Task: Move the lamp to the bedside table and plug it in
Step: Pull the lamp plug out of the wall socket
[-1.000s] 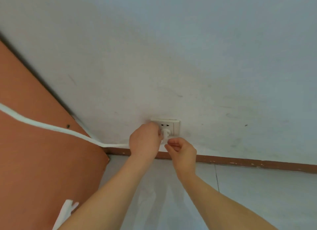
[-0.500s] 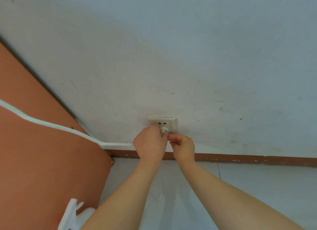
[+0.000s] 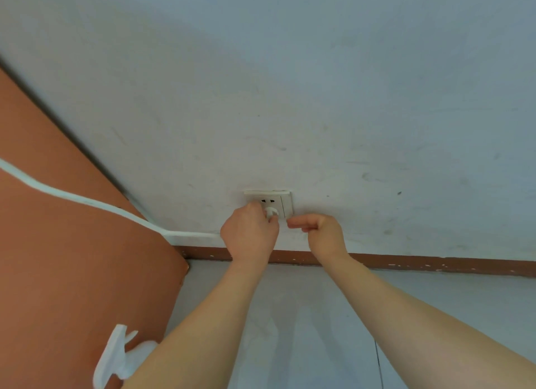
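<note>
A white wall socket [image 3: 282,201] sits low on the pale wall, just above the skirting. A white plug [image 3: 271,212] is pressed against its lower part, and my left hand [image 3: 249,233] is closed around it. The white cable [image 3: 87,201] runs from that hand leftwards across the brown bedside table [image 3: 58,272]. My right hand [image 3: 322,232] hovers just right of the socket, fingers curled, holding nothing. A white lamp part [image 3: 119,356], clip-shaped, shows at the bottom left, partly hidden by my left forearm.
A brown skirting board [image 3: 435,265] runs along the foot of the wall. Below it is pale grey tiled floor [image 3: 319,330]. The brown table side stands close to the left of the socket.
My right hand has come off the plug and shifted a little to the right. My left hand still holds the plug at the socket. The view has tilted down, showing more of the white lamp part.
</note>
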Tool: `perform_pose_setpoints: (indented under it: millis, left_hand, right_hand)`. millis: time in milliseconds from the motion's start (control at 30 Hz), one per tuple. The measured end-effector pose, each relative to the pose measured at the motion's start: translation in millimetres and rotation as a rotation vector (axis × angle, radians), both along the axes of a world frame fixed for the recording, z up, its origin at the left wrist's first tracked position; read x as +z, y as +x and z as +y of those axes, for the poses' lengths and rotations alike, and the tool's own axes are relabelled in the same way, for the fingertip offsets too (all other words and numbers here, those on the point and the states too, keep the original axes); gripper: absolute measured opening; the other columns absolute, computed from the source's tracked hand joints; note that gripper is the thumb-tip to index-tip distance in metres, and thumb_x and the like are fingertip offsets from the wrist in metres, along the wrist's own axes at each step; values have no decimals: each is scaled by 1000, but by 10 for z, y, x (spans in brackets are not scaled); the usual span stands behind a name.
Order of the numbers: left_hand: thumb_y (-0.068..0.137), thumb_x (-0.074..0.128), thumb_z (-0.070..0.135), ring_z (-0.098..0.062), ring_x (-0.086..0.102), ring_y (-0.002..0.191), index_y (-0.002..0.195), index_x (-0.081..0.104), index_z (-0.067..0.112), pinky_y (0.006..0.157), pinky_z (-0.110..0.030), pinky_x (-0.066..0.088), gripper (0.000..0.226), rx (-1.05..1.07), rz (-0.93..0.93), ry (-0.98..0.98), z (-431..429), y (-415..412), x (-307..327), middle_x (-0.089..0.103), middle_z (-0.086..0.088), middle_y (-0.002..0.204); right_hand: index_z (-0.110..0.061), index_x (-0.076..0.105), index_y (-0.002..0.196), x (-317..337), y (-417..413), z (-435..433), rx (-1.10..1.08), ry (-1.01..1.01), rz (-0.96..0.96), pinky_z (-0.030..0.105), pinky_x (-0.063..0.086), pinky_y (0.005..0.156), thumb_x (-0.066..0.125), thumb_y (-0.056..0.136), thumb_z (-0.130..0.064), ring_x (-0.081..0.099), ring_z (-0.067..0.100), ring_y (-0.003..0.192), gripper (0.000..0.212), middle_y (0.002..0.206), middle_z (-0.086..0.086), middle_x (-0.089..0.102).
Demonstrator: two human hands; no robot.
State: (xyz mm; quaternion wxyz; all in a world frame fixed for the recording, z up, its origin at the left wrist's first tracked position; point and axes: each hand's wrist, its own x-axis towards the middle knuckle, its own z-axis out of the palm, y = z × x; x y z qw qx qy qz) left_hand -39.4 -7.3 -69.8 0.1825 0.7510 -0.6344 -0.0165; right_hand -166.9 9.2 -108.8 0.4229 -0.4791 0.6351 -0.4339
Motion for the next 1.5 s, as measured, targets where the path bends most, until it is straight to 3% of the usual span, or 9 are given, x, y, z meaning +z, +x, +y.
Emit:
perform_pose_setpoints:
  millis: [67,200,300,400,633,767,1000,1367,1500]
  left_hand:
    - [78,58,44,-25,59,61,67,53,18,48,-25,27,29,5,-12,2,10,-17,-3,62,-1,64]
    - [78,66,44,-19,46,56,66,47,18,43,-23,16,34,26,-12,0,4,-58,-22,52,3,61]
    - [80,65,40,-23,51,59,66,47,17,46,-24,22,33,39,10,-4,24,-70,-43,62,-3,66]
    - [81,65,40,-27,62,69,69,51,16,52,-27,31,30,48,25,5,43,-82,-38,68,-7,74]
    - [83,64,36,-29,63,73,69,48,17,53,-27,30,29,69,51,10,65,-109,-9,69,-8,78]
    - [84,65,32,-30,64,77,72,52,15,55,-28,32,24,109,89,21,69,-140,-3,69,-9,81]
    - [92,57,25,-31,65,86,99,57,7,61,-32,38,19,54,90,93,45,-183,38,69,-13,95]
    - [91,57,23,-31,65,79,88,54,8,57,-30,32,15,49,84,17,218,-136,-23,70,-12,86]
    - [92,57,28,-30,65,80,89,53,8,57,-31,36,21,33,59,71,472,72,-153,70,-12,87]
  right_hand:
    - [-17,74,84,34,-16,-4,-121,24,-63,23,46,86,30,72,18,58,-1,78,58,86,-1,72]
    - [-15,74,84,80,-74,-15,-196,30,-107,16,45,76,31,73,16,58,-2,73,54,86,4,73]
    - [-15,74,83,126,-71,-4,-202,21,-112,9,42,67,32,73,14,57,-4,71,52,82,0,72]
    - [-20,73,78,169,-51,1,-201,14,-127,9,42,70,33,73,12,59,-3,74,51,80,-2,72]
    - [-27,72,74,173,-52,-7,-158,1,-122,16,43,80,37,78,10,63,6,86,51,80,-7,72]
    - [-29,71,72,163,-48,-43,-160,0,-132,10,42,73,43,81,6,64,5,88,46,77,-10,71]
    - [-28,72,76,201,-44,-34,-162,-7,-143,6,39,67,43,80,4,63,0,83,43,77,-10,72]
    - [-26,73,77,221,-110,-34,-179,-17,-140,3,42,60,45,79,4,63,-2,80,41,77,-8,72]
    - [-27,73,76,194,-71,-12,-197,-25,-139,13,42,75,45,80,2,64,3,84,40,78,-9,72]
